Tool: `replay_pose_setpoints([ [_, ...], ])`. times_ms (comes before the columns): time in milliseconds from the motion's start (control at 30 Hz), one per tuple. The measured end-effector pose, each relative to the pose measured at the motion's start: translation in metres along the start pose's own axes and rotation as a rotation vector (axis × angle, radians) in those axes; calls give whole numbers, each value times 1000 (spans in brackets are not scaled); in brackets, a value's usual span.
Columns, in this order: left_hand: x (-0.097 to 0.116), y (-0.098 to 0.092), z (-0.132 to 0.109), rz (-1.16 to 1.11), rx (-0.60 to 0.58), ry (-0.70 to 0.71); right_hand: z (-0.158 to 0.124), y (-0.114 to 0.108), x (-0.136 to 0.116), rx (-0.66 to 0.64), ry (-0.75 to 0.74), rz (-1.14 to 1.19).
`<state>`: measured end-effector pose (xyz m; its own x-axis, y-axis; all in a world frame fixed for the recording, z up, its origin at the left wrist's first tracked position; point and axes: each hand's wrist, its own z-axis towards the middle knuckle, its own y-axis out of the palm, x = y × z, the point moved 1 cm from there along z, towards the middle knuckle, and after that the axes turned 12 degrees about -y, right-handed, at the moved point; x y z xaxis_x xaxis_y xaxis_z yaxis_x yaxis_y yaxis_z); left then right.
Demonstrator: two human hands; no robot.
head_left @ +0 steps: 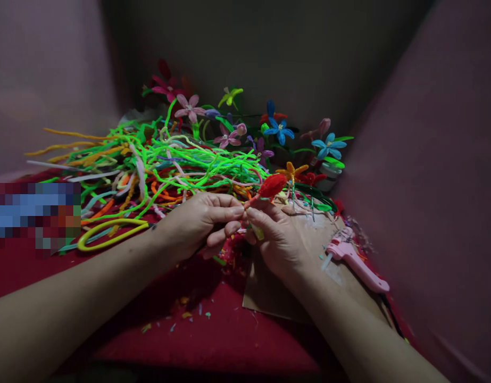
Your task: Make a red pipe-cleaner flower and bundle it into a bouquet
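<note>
A red pipe-cleaner flower bud (272,186) points up and right between my two hands. My left hand (207,218) pinches the thin lower end of its stem between thumb and forefinger, the other fingers curled below. Thumb and fingers of my right hand (279,236) close on the same stem, just below the red head. A small pale yellow-green piece (258,232) shows by the right fingers; I cannot tell what it is. Behind both hands lies a tangled heap of pipe cleaners (205,162), mostly bright green.
Yellow-handled scissors (111,223) lie left of my left hand. At the right, a pink glue gun (355,258) rests on cardboard (265,292). Finished pipe-cleaner flowers, including a pink one (189,108) and a blue one (281,130), stand behind. Scraps dot the red cloth (205,340).
</note>
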<state>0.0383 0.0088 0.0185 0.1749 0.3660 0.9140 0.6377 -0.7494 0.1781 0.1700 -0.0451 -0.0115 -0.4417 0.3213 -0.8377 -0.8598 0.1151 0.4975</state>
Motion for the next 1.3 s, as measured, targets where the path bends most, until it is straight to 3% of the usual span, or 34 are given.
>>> replay_pose_setpoints([
  [233, -7, -2, 8, -140, -265, -49, 1, 1, -5, -31, 16, 92],
  [300, -6, -2, 9, -57, -261, -10, 1, 2, -7, -10, 27, 104],
  [367, -5, 0, 7, 122, -153, 56, 1, 2, -7, 36, 30, 97],
  [433, -4, 1, 6, 390, 45, 189, 1, 1, -7, 91, 19, 73],
  [567, -11, 2, 6, 1006, 496, 653, 0, -1, -4, 144, -1, 32],
  [633, -17, 1, 7, 1201, 580, 837, -1, -1, -3, 132, -4, 8],
  [733, -21, -3, 6, 1254, 597, 946, -2, 0, -1, 102, -19, -30],
  [900, -14, -1, 0, 1162, 624, 862, -2, 1, -1, 38, -58, -40],
  [1000, -7, 3, -4, 1021, 596, 734, -2, 2, -4, 3, -69, -30],
  [1167, 3, 7, -6, 505, 271, 268, -1, 1, -2, -52, -14, 35],
  [1300, 2, 3, -4, 101, 42, 50, 2, -1, 1, -51, 13, 87],
])
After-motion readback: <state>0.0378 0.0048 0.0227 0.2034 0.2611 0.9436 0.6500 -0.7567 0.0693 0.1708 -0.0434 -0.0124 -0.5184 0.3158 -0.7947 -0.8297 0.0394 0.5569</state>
